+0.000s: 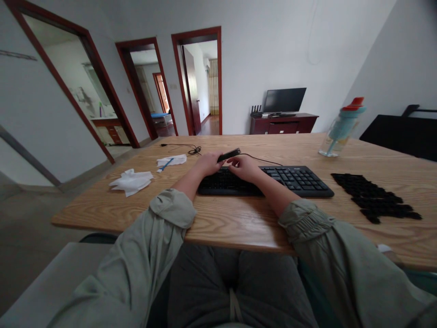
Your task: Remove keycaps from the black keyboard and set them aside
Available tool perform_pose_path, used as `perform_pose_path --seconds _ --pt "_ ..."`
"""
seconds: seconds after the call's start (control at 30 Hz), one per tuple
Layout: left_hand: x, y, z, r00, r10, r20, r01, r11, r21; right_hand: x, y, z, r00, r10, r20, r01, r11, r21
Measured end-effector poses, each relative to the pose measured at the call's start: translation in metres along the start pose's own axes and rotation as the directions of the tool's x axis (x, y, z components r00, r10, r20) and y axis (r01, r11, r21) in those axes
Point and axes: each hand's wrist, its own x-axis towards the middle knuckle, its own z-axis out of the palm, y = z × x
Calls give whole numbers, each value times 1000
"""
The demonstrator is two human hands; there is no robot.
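Observation:
A black keyboard (297,180) lies on the wooden table in front of me; its right part has keycaps, while its left part looks darker and is partly covered by my hands. My left hand (209,165) is closed around a slim black bar-shaped object (229,155) with a lighter far end, held tilted above the keyboard's back edge. Close beside it, my right hand (246,168) is over the keyboard with its fingers bent together near that object. What its fingertips hold, if anything, is too small to make out. Loose black keycaps (375,196) lie in rows at the right.
Crumpled white tissue (132,182) lies at the left, near a folded tissue (175,160) with a blue brush-like stick (165,165). A coiled black cable (195,150) is at the back. A clear bottle with red lid (341,130) stands back right on the table (232,218).

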Motion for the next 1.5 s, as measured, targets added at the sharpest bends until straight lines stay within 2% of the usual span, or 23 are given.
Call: perform_pose_path --seconds 0.2,0.33,0.77,0.93,1.13,1.27,1.5 --pt "0 6 0 998 -65 26 63 996 61 0 2 13 984 -161 74 175 955 -238" --pt "-1 7 0 996 -82 27 80 995 52 6 -1 17 973 -222 68 232 933 -275" --pt "-7 2 2 988 -157 -7 158 987 16 10 -9 14 986 -130 100 160 903 -399" --pt "-11 -5 10 979 -183 -92 172 979 -110 9 -8 14 980 -164 112 195 896 -399" --pt "-9 -9 19 969 -184 -162 130 945 -301 -2 -8 15 960 -249 128 277 905 -324" --pt "-6 -9 22 965 -189 -182 106 916 -387 -6 -6 16 956 -270 115 292 915 -278" --pt "-4 -9 25 965 -207 -164 101 863 -495 -2 -6 19 941 -290 173 330 901 -282"
